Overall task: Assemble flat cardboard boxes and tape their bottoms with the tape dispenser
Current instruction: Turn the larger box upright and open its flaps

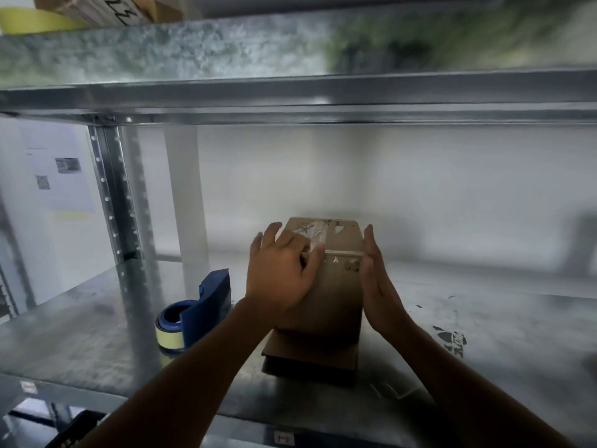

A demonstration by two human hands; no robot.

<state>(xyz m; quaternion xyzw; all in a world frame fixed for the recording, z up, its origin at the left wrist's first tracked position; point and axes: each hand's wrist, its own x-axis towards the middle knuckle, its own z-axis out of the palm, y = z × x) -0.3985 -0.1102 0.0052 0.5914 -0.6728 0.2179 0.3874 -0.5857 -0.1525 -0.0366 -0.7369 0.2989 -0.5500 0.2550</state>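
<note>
The left hand (pixel 277 270) lies spread on the taped brown cardboard box (pixel 336 286). The right hand (pixel 378 279) presses flat, fingers straight, against its side. A blue tape dispenser (pixel 197 312) sits nearby.

Two hands: left hand (pixel 281 273), right hand (pixel 378 286). One cardboard box (pixel 336 286); darker cardboard under it, can't tell if separate. One blue tape dispenser (pixel 200 312) holding one tape roll (pixel 169 337). Two metal decks: lower shelf (pixel 97 334), upper shelf (pixel 226 56). One paper sheet (pixel 61 176) on the wall.
</note>
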